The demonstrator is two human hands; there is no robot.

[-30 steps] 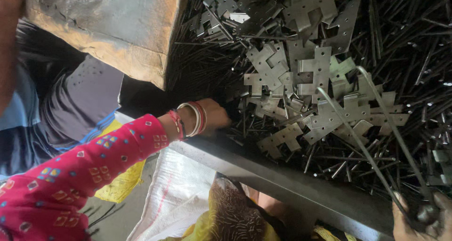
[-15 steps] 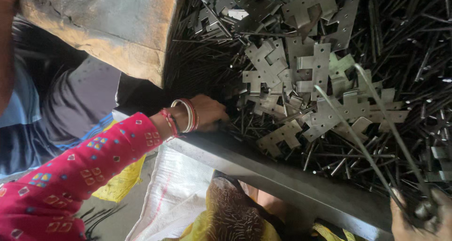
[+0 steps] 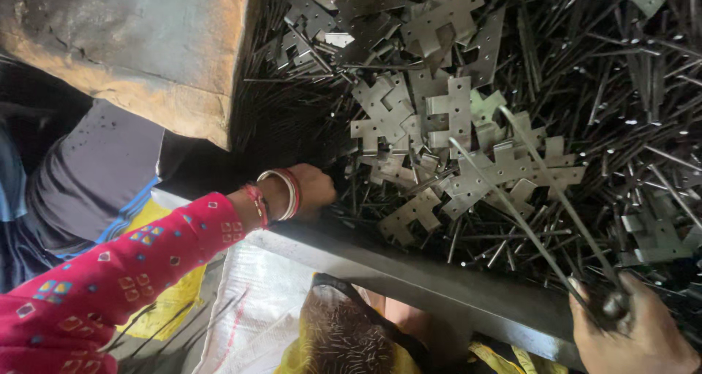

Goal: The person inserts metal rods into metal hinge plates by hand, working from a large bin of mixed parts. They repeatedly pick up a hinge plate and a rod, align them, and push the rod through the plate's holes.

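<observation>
Head view: left hand (image 3: 311,190), in a red patterned sleeve (image 3: 110,279) with bangles (image 3: 281,195), reaches over the dark metal rim (image 3: 439,282) at 9 o'clock into the rod pile (image 3: 621,103); its fingers are buried, so I cannot tell its grip. Right hand (image 3: 632,334), at 5 o'clock, is closed round two long thin rods (image 3: 541,191) slanting up toward 12 across flat cross-shaped plates (image 3: 453,118), likely for leverage

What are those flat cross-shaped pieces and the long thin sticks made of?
The flat pieces look like thin sheet metal, probably steel: dull grey, faintly shiny, with small punched holes. The thin rods also look like metal, darker grey wire with bright glints. The right hand holds two long ones; the left hand reaches into the pile.
</observation>
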